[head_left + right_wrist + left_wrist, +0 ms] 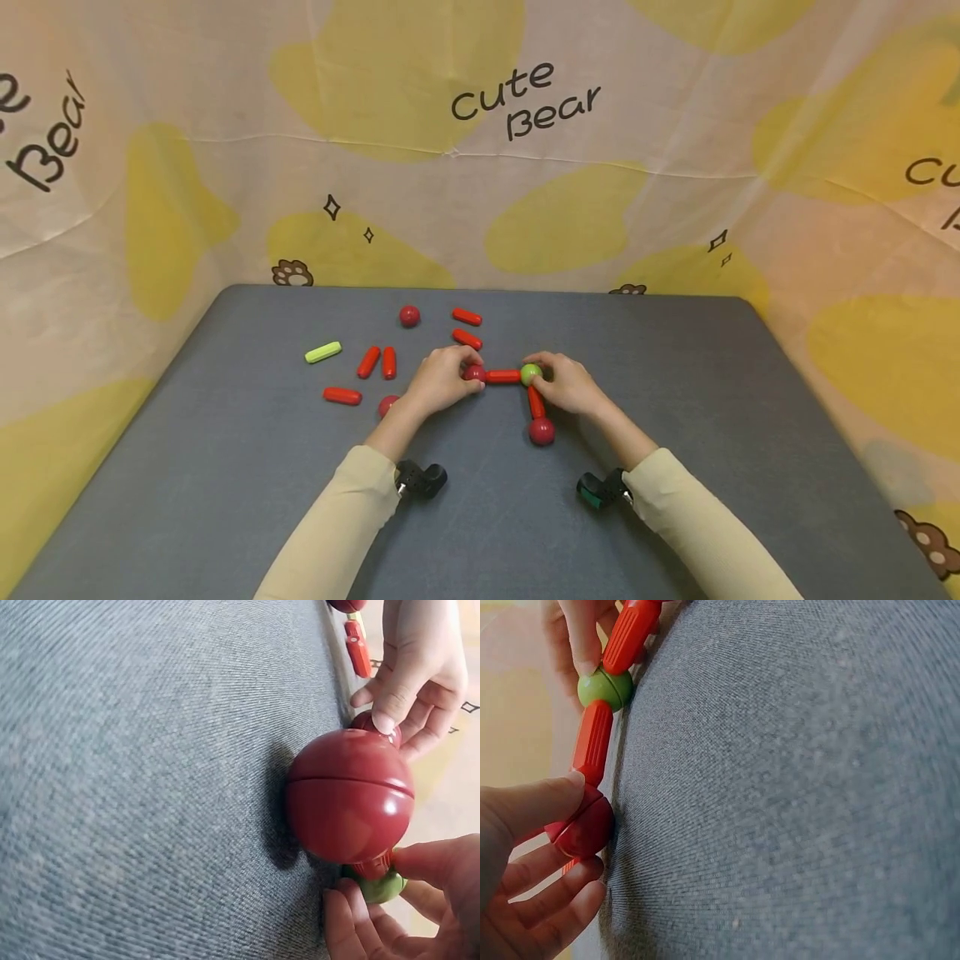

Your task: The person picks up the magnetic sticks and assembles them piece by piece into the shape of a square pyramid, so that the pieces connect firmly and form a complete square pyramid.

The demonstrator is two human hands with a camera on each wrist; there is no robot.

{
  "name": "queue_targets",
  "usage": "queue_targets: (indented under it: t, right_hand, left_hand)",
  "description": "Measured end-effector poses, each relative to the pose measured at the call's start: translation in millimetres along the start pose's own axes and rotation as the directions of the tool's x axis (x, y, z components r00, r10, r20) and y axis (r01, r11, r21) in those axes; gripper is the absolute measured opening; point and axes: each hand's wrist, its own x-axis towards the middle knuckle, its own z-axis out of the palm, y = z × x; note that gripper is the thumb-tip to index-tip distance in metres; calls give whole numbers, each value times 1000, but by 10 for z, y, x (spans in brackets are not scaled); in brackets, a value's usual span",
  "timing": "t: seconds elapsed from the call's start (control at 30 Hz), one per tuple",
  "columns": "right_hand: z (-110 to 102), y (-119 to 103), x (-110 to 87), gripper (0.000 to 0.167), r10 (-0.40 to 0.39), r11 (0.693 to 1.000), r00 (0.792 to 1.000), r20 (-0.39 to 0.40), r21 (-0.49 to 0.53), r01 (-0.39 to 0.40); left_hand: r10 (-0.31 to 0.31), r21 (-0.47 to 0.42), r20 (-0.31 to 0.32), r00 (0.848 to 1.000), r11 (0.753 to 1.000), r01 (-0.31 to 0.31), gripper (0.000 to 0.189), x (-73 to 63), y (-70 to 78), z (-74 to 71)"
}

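Note:
My left hand (438, 382) pinches a dark red ball (589, 826) between thumb and fingers. A red ridged rod (503, 377) links that ball to a green ball (531, 373). My right hand (572, 388) grips the green ball from its right side. From the green ball a second red rod (536, 403) runs toward me and ends in another dark red ball (349, 798). This last ball looms large in the right wrist view and partly hides the joint behind it. The linked pieces form a corner shape.
Left of the hands lie a lime rod (323, 352) and several loose red rods (342, 396). Two more red rods (467, 317) lie behind the left hand. One loose red ball (409, 316) sits at the back; another red ball (387, 406) is partly covered by my left wrist.

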Motion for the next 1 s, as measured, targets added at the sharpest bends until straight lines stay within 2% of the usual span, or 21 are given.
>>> queue_targets:
  t: [0.27, 0.4, 0.5, 0.7, 0.87, 1.0]
  right_hand:
    - [-45, 19, -72, 27, 4, 1000, 1000, 13, -8, -4]
    - [-69, 53, -119, 27, 5, 1000, 1000, 9, -3, -5]
    - [-74, 76, -146, 26, 20, 1000, 1000, 13, -8, -20]
    - [-73, 98, -179, 26, 68, 998, 997, 23, 0, -68]
    - [-64, 65, -198, 28, 121, 991, 992, 45, 44, -123]
    - [-46, 48, -221, 28, 137, 989, 989, 49, 58, -140]
  left_hand:
    - [19, 7, -6, 1000, 1000, -19, 34, -56, 22, -8]
    - [33, 26, -32, 999, 999, -33, 33, -104, 56, -41]
    - [46, 37, -27, 999, 998, -45, 30, -149, 89, -67]
    - [92, -17, 73, 993, 996, -91, 29, -266, 176, -65]
    - [144, -62, 154, 977, 989, -136, 31, -353, 262, -5]
    - [185, -62, 203, 962, 982, -176, 36, -408, 316, 71]
